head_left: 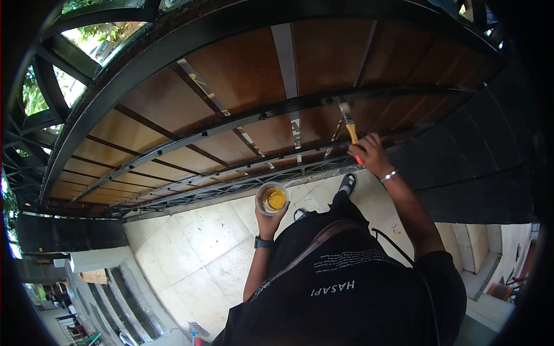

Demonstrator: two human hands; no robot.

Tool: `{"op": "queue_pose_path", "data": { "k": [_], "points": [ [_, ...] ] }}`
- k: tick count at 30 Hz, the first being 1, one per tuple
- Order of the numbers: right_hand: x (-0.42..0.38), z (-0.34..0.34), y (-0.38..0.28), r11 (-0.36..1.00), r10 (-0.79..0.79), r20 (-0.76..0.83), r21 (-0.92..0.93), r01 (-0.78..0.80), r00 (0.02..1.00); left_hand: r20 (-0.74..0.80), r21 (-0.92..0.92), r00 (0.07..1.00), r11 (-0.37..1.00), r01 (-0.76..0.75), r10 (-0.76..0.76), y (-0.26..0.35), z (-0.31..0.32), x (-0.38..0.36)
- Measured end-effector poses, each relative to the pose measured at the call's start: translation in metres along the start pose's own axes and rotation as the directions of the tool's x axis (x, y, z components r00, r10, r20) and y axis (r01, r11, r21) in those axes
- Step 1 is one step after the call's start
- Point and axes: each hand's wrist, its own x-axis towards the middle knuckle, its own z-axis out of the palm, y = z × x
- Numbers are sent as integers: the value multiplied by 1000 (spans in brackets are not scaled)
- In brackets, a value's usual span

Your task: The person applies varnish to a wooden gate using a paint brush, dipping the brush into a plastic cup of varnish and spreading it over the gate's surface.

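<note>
A paintbrush with a yellow, red-ended handle is gripped in my right hand. Its pale bristles touch or nearly touch a brown wooden panel just below a black metal bar. My left hand is wrapped round a clear cup that holds amber liquid, held upright at waist height. Left of the brush, strips of tape run between some panels. The panels at the left look lighter than those at the right.
A black lattice frame borders the panels at the left. Pale floor tiles lie under my sandalled feet. Steps stand at the lower left, and a dark sheet hangs at the right.
</note>
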Motion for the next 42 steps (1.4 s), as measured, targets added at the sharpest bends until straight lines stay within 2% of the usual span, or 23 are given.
{"op": "queue_pose_path", "data": {
  "k": [4, 6, 11, 14, 16, 17, 19, 22, 25, 27, 28, 30, 31, 32, 33, 34, 35, 38, 39, 41, 42],
  "points": [
    [-30, 64, -9, 997, -19, 94, 76, 12, 995, 11, 11, 1000, 1000, 6, -6, -1, -1, 1],
    [-49, 90, -13, 998, -38, 257, 61, 23, 966, 5, 7, 1000, 1000, -10, 10, 1, -3, 2],
    [-45, 90, -2, 996, -14, 261, 87, -10, 965, -42, 41, 999, 999, -14, 15, -2, -14, -4],
    [-19, 49, 13, 998, 37, 190, 51, -48, 981, -58, 15, 998, 999, 33, -32, -4, -19, -9],
    [2, 9, 16, 997, 76, 8, 0, -76, 997, -82, 42, 997, 999, 4, 0, -7, -20, -11],
    [6, -4, 17, 997, 73, 9, 2, -73, 997, -86, 43, 996, 999, 5, -1, -6, -21, -11],
    [8, -27, 17, 996, 49, -176, -67, -61, 983, -82, 44, 996, 998, 35, -31, -4, -20, -12],
    [11, -23, 10, 998, 30, -140, -49, -37, 990, -59, 48, 998, 998, 39, -36, -3, -15, -9],
    [-9, 23, 6, 999, 37, -72, -7, -37, 997, -44, -5, 999, 1000, 19, -19, -5, -8, -4],
    [-32, 60, 0, 990, -12, 127, 141, -6, 992, -43, 16, 999, 1000, 18, -18, -1, -7, -1],
    [-40, 68, -6, 990, -18, 128, 141, 0, 992, -44, 38, 999, 999, 18, -16, 0, -6, 1],
    [-45, 77, -18, 976, 120, 260, 145, -161, 958, -41, 43, 999, 999, 4, -2, -1, -8, 5],
    [-41, 79, -19, 977, 104, 268, 154, -149, 958, -30, 50, 1000, 999, -7, 8, -1, -10, 5],
    [-39, 80, -22, 902, 336, 149, 233, -364, 930, -46, 50, 999, 999, 8, -6, -3, -11, 4],
    [-33, 77, -28, 771, 560, 54, 331, -544, 827, -49, 42, 999, 999, 21, -19, -5, -12, 4],
    [-23, 74, -34, 471, 731, 144, 601, -646, 667, -50, 35, 998, 999, 33, -31, -6, -12, 2],
    [-23, 79, -31, 470, 724, 156, 601, -647, 672, -61, 36, 997, 998, 44, -41, -6, -13, 0],
    [-16, 86, -20, 331, 829, 100, 706, -626, 551, -63, 6, 998, 1000, 23, -23, -4, -13, -3],
    [-14, 85, -17, 334, 825, 103, 705, -626, 556, -69, 3, 997, 1000, 25, -25, -6, -13, -4],
    [-10, 84, -13, 139, 927, 112, 782, -608, 357, -60, 39, 998, 999, 16, -13, -10, -15, -6],
    [-5, 78, -15, 140, 926, 115, 781, -609, 360, -64, 38, 998, 999, 18, -16, -10, -15, -7]
  ]
}}
